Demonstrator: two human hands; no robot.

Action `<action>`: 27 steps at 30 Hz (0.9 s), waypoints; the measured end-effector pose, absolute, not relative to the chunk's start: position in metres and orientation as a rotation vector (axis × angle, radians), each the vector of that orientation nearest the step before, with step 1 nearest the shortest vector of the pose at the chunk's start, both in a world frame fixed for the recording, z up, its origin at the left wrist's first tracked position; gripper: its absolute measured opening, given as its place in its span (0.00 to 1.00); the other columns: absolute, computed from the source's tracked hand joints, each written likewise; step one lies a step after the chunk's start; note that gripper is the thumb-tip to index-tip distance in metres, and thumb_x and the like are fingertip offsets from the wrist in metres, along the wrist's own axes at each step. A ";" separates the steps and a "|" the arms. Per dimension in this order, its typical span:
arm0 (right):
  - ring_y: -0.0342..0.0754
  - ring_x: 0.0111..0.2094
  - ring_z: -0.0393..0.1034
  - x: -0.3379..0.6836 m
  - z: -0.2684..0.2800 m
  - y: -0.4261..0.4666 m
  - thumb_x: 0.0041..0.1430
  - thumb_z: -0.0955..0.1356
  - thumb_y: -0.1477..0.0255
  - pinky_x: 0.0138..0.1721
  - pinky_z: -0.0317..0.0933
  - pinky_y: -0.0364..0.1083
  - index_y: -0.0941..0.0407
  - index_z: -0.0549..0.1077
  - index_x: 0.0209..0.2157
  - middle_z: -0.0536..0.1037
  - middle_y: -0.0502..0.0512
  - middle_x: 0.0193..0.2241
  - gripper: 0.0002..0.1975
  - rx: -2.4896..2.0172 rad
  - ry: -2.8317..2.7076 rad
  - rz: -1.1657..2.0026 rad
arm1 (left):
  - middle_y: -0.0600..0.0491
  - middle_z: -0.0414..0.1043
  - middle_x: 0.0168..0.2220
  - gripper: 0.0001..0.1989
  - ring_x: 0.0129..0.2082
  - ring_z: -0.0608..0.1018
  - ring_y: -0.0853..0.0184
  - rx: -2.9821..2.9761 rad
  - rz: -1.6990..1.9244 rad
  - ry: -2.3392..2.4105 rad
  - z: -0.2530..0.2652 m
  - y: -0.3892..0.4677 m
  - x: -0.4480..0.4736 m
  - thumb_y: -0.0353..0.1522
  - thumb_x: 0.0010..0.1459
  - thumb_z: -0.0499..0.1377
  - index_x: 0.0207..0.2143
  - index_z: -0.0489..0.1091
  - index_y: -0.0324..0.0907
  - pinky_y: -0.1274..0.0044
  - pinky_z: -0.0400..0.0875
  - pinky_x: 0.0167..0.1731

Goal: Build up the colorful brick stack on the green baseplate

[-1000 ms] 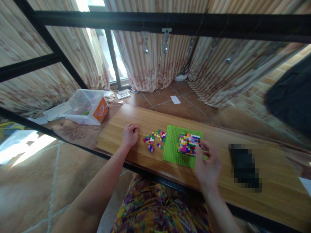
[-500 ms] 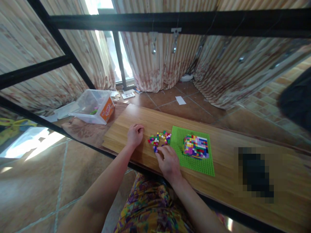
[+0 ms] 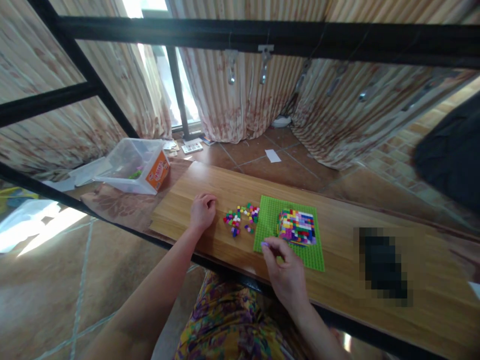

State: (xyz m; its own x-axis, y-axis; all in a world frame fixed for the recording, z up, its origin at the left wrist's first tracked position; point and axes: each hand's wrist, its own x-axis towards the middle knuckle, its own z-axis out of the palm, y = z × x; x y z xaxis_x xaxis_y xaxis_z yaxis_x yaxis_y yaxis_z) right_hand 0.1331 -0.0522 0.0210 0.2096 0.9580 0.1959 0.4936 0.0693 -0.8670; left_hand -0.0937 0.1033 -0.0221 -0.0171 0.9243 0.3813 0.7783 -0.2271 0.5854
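Between the thumb and index finger of my right hand (image 3: 285, 267) is a small purple toy brick (image 3: 265, 244), held over the near left edge of the green baseplate (image 3: 268, 215). On that plate stands a block built of many-coloured bricks (image 3: 297, 226), just beyond my right hand. Loose small bricks (image 3: 240, 215) lie scattered on the wooden table (image 3: 221, 182) left of the plate. To the left of those bricks my left hand (image 3: 203, 212) rests on the table with its fingers curled in; whether anything is inside them cannot be seen.
A clear plastic box (image 3: 135, 165) with an orange label and some green pieces inside stands beyond the table's left end. A blurred-out dark object (image 3: 384, 265) lies on the table at right. A black metal bar (image 3: 210, 35) crosses above, with clips hanging below it.
My right hand has moved right from the loose bricks to the baseplate, with a purple brick pinched in it. My left hand stays in place on the table. The view has shifted slightly.
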 end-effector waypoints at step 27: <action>0.48 0.39 0.71 0.224 0.012 -0.051 0.61 0.67 0.69 0.43 0.65 0.49 0.55 0.77 0.38 0.79 0.55 0.36 0.07 -1.630 -1.620 -0.147 | 0.48 0.77 0.38 0.10 0.41 0.76 0.60 2.090 1.072 1.817 -0.023 0.107 -0.097 0.28 0.55 0.54 0.31 0.75 0.41 0.68 0.70 0.46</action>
State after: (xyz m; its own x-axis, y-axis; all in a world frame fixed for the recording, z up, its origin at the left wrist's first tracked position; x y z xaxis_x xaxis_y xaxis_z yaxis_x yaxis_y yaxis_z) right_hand 0.2240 -0.0507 0.0122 0.1672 0.7832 0.5988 0.8782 0.1577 -0.4515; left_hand -0.0970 0.1066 -0.0229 -0.0020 0.9168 0.3993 0.7930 -0.2418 0.5591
